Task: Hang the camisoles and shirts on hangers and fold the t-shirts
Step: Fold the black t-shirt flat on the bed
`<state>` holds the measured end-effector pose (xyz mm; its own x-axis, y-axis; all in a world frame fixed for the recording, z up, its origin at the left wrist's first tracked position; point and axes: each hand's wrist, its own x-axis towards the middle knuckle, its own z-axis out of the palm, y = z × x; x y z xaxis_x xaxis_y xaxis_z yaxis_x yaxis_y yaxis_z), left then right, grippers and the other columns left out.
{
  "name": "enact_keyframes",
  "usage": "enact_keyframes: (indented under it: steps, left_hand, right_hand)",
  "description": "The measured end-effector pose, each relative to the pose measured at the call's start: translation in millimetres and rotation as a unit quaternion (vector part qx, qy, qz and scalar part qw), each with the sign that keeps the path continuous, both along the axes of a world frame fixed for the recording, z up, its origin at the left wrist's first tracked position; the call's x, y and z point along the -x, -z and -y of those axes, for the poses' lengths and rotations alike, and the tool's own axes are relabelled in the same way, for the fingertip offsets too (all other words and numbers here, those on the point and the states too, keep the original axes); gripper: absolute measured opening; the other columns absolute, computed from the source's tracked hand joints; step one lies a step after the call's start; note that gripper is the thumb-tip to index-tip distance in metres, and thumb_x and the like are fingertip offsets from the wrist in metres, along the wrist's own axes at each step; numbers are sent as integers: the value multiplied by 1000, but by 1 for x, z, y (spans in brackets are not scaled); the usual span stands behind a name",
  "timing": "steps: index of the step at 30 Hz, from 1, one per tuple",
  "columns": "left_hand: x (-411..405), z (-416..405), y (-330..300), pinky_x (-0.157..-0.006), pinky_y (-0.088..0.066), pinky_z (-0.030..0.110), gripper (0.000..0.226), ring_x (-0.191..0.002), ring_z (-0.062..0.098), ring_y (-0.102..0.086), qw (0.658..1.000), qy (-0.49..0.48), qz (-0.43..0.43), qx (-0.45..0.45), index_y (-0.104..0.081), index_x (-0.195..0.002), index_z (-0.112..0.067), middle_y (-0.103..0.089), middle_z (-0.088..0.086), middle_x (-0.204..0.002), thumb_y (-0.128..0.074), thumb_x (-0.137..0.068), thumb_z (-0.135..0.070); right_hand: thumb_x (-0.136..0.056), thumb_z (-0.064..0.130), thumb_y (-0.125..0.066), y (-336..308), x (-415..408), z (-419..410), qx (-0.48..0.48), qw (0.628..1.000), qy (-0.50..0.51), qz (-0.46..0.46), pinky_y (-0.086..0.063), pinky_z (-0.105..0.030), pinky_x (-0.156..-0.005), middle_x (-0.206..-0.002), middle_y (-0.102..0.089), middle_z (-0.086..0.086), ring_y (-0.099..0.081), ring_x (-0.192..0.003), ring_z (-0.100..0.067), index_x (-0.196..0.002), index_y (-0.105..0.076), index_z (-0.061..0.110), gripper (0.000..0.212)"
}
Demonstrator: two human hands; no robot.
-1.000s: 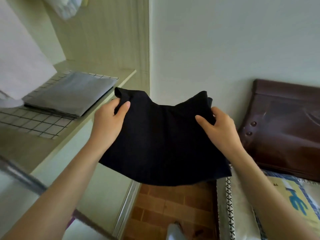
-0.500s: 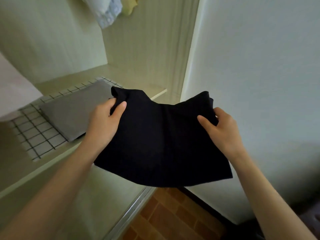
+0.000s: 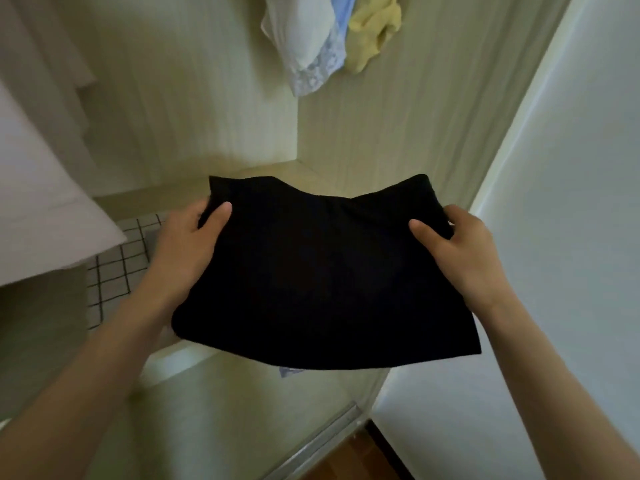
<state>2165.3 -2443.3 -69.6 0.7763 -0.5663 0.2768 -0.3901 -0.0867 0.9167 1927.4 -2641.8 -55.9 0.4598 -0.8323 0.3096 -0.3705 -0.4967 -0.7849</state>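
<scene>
Carried further in over the wardrobe shelf (image 3: 242, 178), the folded black t-shirt (image 3: 322, 271) now hides most of the grey folded garment that lay in plain view a second ago. The left hand (image 3: 187, 247) and right hand (image 3: 460, 251) each grip a side edge, thumbs on top, holding it level in the air. Light, soft and limp, it sags between the grips and is probably best supported from beneath at both sides.

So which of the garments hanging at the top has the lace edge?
The pale blue garment, hanging between the white garment on its left and the yellow garment on its right. Its lower hem shows lace trim; the other two look plain.
</scene>
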Motion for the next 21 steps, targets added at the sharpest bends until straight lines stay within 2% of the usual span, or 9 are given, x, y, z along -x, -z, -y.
enact_keyframes:
  steps: [4, 6, 9, 12, 16, 21]
  left_hand:
    - [-49, -4, 1, -76, -48, 25, 23, -97, 11, -65, 997, -59, -36, 31, -65, -117, -25, -68, -9, -104, -50, -101, -34]
    - [-63, -4, 0, -75, -46, 19, 25, -94, 4, -63, 994, -83, -50, 47, -63, -121, -25, -67, -13, -103, -49, -101, -31]
    - [-78, -11, 5, -72, -45, 16, 20, -88, -3, -61, 989, -124, -60, 53, -63, -115, -30, -65, -18, -97, -49, -101, -28]
    - [-89, -18, 12, -66, -47, 9, 17, -85, -6, -63, 985, -150, -65, 64, -64, -104, -34, -66, -18, -96, -49, -101, -26]
    - [-99, -20, 21, -58, -44, 1, 17, -78, -8, -58, 970, -212, -87, 80, -59, -115, -27, -61, -18, -94, -49, -101, -24]
    - [-107, -21, 23, -58, -41, -2, 18, -67, -13, -58, 954, -285, -51, 70, -55, -117, -27, -58, -15, -90, -49, -101, -19]
  right_hand:
    - [-93, 35, -64, -10, -67, 27, 14, 998, -63, 4, -51, -35, -63, -81, -64, -3, -64, -75, -21, -89, -58, 14, 22]
    - [-93, 33, -64, -10, -96, 38, 11, 996, -93, 14, -48, -31, -59, -81, -63, -1, -63, -74, -20, -88, -57, 16, 20]
    - [-94, 33, -64, -6, -133, 45, -16, 991, -136, 2, -54, -33, -63, -85, -65, 0, -66, -77, -18, -96, -60, 15, 18]
    - [-94, 33, -63, 1, -166, 53, -42, 983, -178, -11, -58, -40, -71, -87, -67, -3, -68, -79, -21, -94, -61, 17, 16]
    - [-93, 32, -64, 8, -204, 64, -60, 972, -226, -21, -58, -42, -75, -90, -68, -2, -68, -82, -21, -93, -62, 18, 14]
    - [-94, 30, -65, 6, -241, 78, -78, 957, -278, -17, -53, -30, -65, -90, -67, 1, -67, -80, -14, -87, -60, 22, 11]
